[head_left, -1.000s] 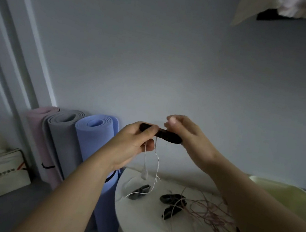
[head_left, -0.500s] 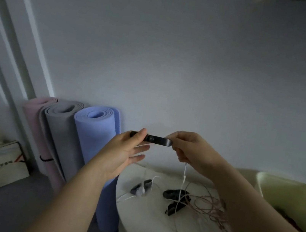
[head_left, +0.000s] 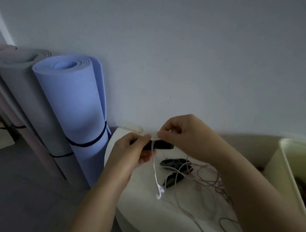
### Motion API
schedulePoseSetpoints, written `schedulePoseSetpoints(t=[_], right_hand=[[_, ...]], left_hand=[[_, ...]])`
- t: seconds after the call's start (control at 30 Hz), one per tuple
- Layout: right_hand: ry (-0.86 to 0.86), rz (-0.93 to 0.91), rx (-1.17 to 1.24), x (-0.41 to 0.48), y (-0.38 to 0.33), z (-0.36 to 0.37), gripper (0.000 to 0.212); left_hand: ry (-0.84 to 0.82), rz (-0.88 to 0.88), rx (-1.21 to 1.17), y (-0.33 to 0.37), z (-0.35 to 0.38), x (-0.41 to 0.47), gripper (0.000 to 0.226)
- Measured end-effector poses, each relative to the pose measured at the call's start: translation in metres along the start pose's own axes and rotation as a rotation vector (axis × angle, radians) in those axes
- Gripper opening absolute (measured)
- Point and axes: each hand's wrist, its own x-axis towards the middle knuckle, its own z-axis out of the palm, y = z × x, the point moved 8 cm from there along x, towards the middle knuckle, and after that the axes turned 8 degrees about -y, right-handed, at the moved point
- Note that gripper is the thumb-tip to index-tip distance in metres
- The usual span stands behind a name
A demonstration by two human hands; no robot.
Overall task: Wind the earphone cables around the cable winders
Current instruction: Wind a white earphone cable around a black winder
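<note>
well left of the grip, a rolled grey mat (head_left: 22,87) and blue mat (head_left: 73,107) stand against the wall, soft and matte. the left hand (head_left: 129,153) curls its fingers round the near end of a black cable winder (head_left: 162,145), a flat bar that looks rigid and smooth. just right of that hold, the right hand (head_left: 185,136) pinches the white earphone cable (head_left: 154,163) above the bar. the cable drops past the bar to a glossy earbud (head_left: 159,192) dangling below the grip. it looks thin, light and limp, likely to slide on the bar, so it wants gentle tension and a pinch close to the winder, never on the bud. below and right of the grip, two more dark winders (head_left: 175,162) and a pinkish tangle of cables (head_left: 210,177) lie on the round white table (head_left: 137,219). furthest right is a cream bin (head_left: 281,162).
</note>
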Motion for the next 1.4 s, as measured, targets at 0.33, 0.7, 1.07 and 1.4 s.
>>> schedulePoseSetpoints(t=[0.33,0.7,1.07,1.4], right_hand=[[0.003,-0.03,0.059,0.01,0.014,0.009,0.016],[0.098,0.008,0.139,0.006,0.022,-0.001,0.013],[0.34,-0.007,0.216,-0.016,0.031,-0.03,0.015],[0.401,0.022,0.278,-0.026,0.044,-0.027,0.017]], left_hand=[[-0.136,0.049,0.306,0.004,0.006,-0.007,0.036],[-0.217,0.144,0.471,0.014,0.013,-0.014,0.033],[-0.521,0.128,0.459,0.002,0.049,-0.035,0.017],[-0.569,0.096,0.473,-0.016,0.07,-0.05,0.006]])
